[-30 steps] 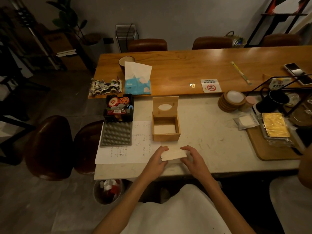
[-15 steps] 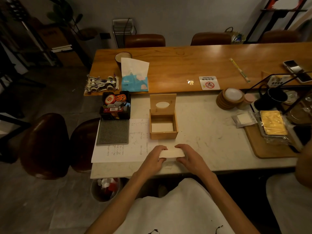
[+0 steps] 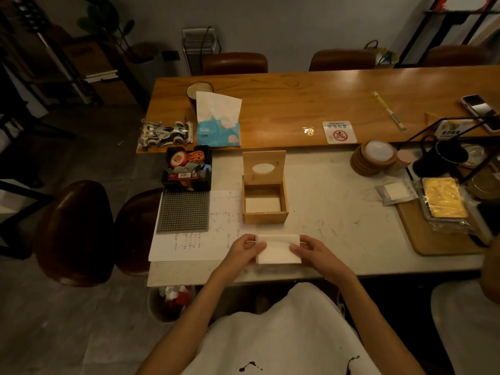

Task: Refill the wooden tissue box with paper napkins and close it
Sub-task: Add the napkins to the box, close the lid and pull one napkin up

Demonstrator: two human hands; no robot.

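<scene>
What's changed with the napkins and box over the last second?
The napkins now show their broad face between the left hand and right hand; earlier only a thin edge showed. Both hands keep hold at the ends. The box stays put, lid up, some napkins already inside.

Clearance, near edge to box
Bare pale marble worktop [image 3: 332, 212] lies between the white napkin stack [image 3: 278, 249] and the open wooden tissue box [image 3: 265, 203]; upright hinged lid [image 3: 264, 166] blocks the far side, top open.
</scene>
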